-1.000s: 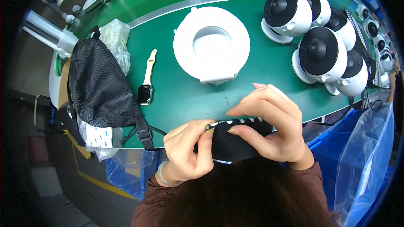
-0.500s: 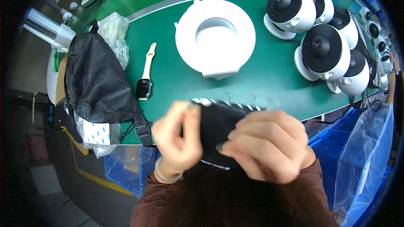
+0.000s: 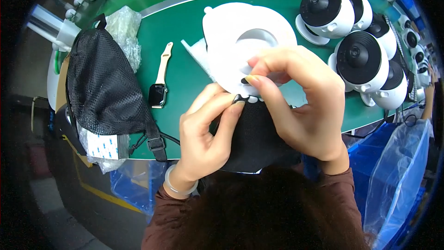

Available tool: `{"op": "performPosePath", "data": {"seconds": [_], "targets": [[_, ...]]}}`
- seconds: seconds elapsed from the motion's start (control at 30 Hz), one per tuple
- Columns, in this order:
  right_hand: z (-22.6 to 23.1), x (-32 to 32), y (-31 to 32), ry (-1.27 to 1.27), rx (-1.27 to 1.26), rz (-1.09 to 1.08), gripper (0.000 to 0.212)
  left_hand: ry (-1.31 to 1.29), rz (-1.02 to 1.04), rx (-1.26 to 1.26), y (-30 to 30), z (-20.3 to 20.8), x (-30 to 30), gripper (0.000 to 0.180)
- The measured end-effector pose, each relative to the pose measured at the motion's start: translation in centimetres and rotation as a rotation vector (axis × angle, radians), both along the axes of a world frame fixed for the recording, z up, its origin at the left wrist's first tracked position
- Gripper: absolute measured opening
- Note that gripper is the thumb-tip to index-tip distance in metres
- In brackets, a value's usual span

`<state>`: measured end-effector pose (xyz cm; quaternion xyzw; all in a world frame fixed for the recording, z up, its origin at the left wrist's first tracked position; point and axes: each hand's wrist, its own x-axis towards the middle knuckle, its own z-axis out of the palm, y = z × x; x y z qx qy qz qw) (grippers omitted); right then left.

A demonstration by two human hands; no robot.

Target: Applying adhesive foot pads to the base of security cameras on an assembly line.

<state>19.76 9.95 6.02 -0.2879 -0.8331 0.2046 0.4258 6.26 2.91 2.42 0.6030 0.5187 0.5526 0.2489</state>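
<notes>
You're pinching black cloth [image 3: 256,134] by its far edge w/ L hand [image 3: 206,134], small dark bit [image 3: 244,81] w/ R hand [image 3: 310,99], prob. midway, remaining amt. unclear.

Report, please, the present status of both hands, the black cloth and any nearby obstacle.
Left hand pinching edge of black cloth. Right hand pinching small black piece near cloth's edge. White round part just beyond, partly hidden by right hand.
</notes>
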Motion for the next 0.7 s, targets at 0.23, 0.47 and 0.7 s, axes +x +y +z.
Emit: {"op": "performPosePath", "data": {"seconds": [0.23,0.47,0.7], "targets": [[-0.7,-0.5,0.0,-0.048,-0.023,0.013,0.009,0.063,0.007,0.039,0.4,-0.3,-0.3,0.014],[-0.7,-0.6,-0.2,-0.047,-0.009,-0.005,0.008,0.093,0.013,0.046,0.2,-0.1,-0.1,0.015],[-0.2,-1.1,0.0,-0.053,-0.035,-0.047,0.008,0.114,0.026,0.064,0.2,-0.1,-0.4,0.012]]}}
